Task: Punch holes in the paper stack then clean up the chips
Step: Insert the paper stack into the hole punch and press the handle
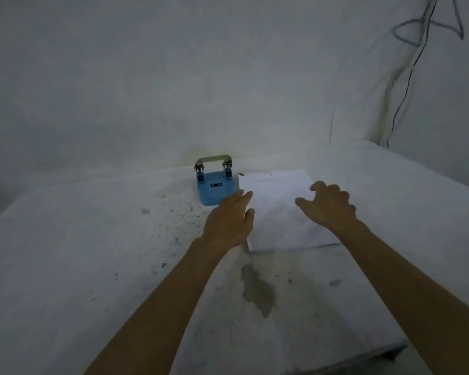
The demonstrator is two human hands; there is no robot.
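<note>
Both hands empty, fingers spread. My left hand point(229, 220) sits at the left edge of the white paper stack point(279, 209) — right hand point(328, 203) hovers over it (contact unclear). Blue hole punch with metal handle point(214, 182) just left of the stack, on the stained white table point(92, 253).

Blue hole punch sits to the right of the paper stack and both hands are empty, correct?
Not quite. In the head view, the hole punch sits left of the paper stack, not right. The left hand and right hand are empty.
</note>
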